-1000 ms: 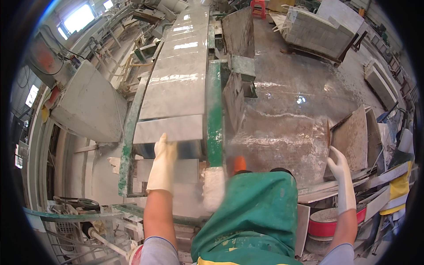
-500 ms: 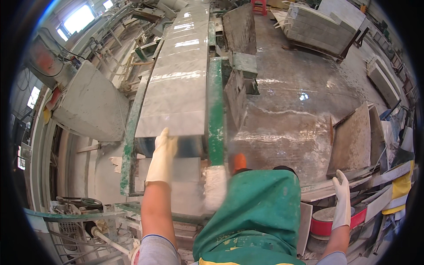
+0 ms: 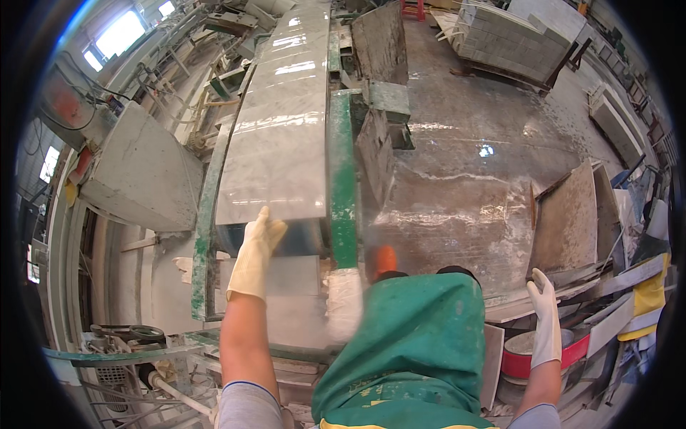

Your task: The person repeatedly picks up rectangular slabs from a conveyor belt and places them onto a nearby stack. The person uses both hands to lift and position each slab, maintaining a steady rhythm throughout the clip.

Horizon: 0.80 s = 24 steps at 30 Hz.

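A long line of wet, pale grey stone slabs (image 3: 275, 157) lies on a conveyor with a green frame (image 3: 344, 193). My left hand (image 3: 259, 247), in a cream rubber glove, is at the near edge of the closest slab. Its index finger reaches out onto that edge, and its other fingers stick out to the right; the underside of the hand is hidden. Below the edge a dark blue roller (image 3: 300, 237) shows. My right hand (image 3: 546, 314), gloved as well, hangs off to the right with its fingers apart and nothing in it, near a red-banded round tub (image 3: 580, 352).
A green apron (image 3: 407, 329) covers my front. Brown-stained boards (image 3: 568, 218) lean at the right, beyond the tub. On the wet floor farther back stands a stack of pale blocks (image 3: 500, 43). A large grey box-shaped housing (image 3: 143, 171) stands left of the conveyor.
The whole view has shifted slightly, so the scene sits a little further left. My left hand stays at the slab's edge. My right hand's fingers have spread slightly.
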Each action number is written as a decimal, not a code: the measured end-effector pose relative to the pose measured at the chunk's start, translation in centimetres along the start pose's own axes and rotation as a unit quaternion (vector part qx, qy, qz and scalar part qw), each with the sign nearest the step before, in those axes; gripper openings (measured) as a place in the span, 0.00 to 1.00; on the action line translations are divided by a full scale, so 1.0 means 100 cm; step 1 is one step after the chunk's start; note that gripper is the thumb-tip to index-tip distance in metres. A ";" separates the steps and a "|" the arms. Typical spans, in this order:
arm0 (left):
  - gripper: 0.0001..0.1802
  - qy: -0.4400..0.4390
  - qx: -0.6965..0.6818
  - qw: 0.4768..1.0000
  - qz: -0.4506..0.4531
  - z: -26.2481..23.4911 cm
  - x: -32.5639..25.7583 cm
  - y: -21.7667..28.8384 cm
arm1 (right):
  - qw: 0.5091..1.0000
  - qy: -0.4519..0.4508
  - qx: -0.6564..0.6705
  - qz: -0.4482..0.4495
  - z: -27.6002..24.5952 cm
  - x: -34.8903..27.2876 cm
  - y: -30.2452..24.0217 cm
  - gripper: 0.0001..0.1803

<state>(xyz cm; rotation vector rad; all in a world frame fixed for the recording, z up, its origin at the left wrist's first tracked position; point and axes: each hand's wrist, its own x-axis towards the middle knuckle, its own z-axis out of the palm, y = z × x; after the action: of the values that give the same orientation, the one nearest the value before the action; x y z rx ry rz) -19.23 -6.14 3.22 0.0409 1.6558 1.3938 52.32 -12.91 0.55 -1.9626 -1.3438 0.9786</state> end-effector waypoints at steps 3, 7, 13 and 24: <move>0.24 -0.004 -0.012 0.999 0.033 -0.007 0.012 -0.011 | 1.000 -0.001 0.005 -0.006 0.000 -0.006 -0.004 0.30; 0.27 -0.033 -0.068 0.992 0.100 -0.012 0.029 -0.026 | 1.000 0.013 0.003 -0.002 -0.007 -0.017 -0.005 0.29; 0.24 -0.006 -0.104 0.989 0.105 -0.010 0.035 -0.030 | 0.996 0.063 -0.065 -0.025 -0.030 -0.035 0.000 0.26; 0.21 0.016 -0.118 0.975 0.185 0.003 -0.025 -0.055 | 0.791 0.387 -0.474 -0.003 -0.179 -0.075 0.092 0.28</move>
<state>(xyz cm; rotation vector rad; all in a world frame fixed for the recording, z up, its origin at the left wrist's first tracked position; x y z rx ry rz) -14.86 -9.22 0.46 0.1994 1.5483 1.8747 70.11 -23.87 5.56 -2.5623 -1.3934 -0.7017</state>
